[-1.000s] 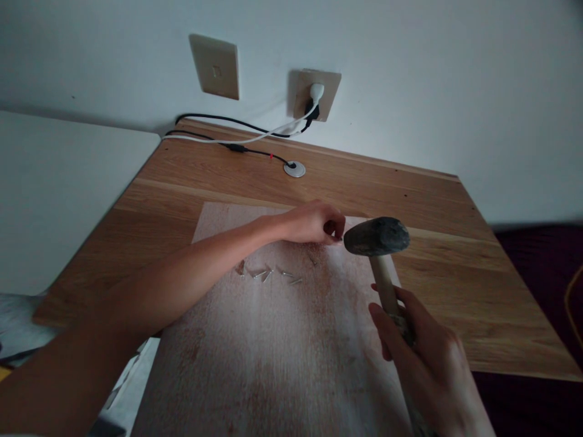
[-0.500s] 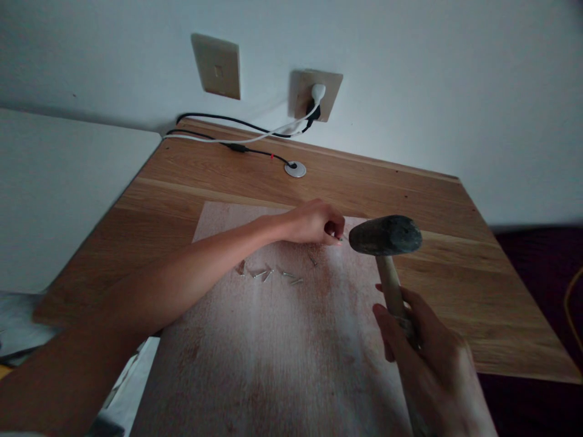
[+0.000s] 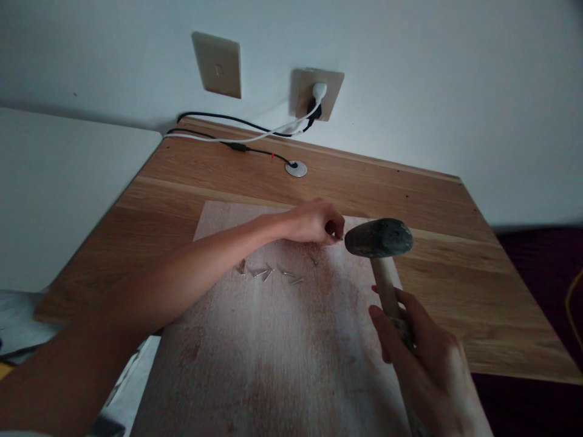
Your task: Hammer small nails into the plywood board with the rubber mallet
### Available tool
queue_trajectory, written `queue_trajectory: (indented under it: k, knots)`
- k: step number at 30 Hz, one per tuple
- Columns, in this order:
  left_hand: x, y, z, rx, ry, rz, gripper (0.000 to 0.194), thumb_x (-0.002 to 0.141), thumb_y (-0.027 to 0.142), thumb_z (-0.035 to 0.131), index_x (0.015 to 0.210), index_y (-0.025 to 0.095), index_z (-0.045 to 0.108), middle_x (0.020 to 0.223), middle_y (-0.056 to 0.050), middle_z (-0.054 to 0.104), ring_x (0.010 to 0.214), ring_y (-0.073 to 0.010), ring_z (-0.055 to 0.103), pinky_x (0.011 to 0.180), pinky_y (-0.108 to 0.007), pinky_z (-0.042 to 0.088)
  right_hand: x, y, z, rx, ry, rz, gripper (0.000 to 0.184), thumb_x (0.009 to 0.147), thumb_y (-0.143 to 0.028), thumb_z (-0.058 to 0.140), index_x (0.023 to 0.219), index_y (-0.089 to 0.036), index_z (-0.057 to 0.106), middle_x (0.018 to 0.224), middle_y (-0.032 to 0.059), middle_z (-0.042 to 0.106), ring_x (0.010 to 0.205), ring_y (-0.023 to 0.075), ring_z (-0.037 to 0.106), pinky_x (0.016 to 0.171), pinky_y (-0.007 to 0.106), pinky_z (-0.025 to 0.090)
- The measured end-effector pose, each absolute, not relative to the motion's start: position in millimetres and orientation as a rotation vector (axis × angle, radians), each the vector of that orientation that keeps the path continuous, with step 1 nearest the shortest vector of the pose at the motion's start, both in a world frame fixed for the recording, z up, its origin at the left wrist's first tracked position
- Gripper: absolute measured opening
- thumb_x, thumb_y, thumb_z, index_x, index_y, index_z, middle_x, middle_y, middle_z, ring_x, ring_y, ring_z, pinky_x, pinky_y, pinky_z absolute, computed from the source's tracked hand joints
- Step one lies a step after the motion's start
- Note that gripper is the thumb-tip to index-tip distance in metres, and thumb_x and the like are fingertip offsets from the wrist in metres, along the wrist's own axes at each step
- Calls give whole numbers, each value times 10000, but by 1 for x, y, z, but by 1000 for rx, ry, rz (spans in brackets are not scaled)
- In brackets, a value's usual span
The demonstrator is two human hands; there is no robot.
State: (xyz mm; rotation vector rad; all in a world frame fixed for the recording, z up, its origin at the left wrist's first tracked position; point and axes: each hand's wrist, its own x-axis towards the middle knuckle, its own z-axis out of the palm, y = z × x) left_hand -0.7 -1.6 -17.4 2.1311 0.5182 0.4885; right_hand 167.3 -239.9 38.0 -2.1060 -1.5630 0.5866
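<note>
Loose nails are lying below the outstretched left forearm on a board; the right hand, angled upward, is gripping a mallet, the left pinching a nail

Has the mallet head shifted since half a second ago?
Yes, slightly: judged against the wall socket, the mallet head has moved left, closer to the left hand.

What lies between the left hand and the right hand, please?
Between the left hand and the right hand are the mallet's dark head and upper handle, with part of the pale board behind them, in the head view.
</note>
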Motion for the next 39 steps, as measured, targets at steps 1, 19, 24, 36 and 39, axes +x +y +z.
queue_trajectory:
  k: [1,19,24,36,39]
  knots:
    - [-1,-2,-17,2135,522,481,107,768,89,748,799,166,815,707,21,710,671,-97,624,676,-245,395,167,-239,38,-2103,-1568,590,362,1063,-522,550,1218,-231,699,546,-100,513,467,184,558,571,319,430]
    - [0,-1,-16,2143,520,487,81,773,73,786,799,149,798,673,41,634,637,-84,571,654,-244,374,167,-241,36,-2119,-1562,592,364,1054,-528,557,1200,-233,711,562,-93,519,479,184,576,578,318,443]
    - [-1,-1,-15,2142,523,488,89,782,72,775,800,155,804,675,40,650,643,-85,579,665,-243,381,168,-240,36,-2128,-1564,583,370,1058,-523,544,1214,-229,705,567,-89,536,489,184,585,583,317,447]
    - [-2,-2,-15,2142,502,465,104,795,74,737,803,163,791,671,40,635,642,-93,565,678,-257,381,170,-239,36,-2092,-1601,585,352,1058,-519,567,1184,-227,717,535,-95,537,447,178,615,539,313,453]
    - [-2,-2,-14,2129,504,472,58,789,110,776,805,165,777,687,40,638,651,-97,567,684,-259,385,169,-239,39,-2111,-1595,536,363,1057,-524,554,1185,-226,715,528,-94,533,447,181,607,542,318,448]
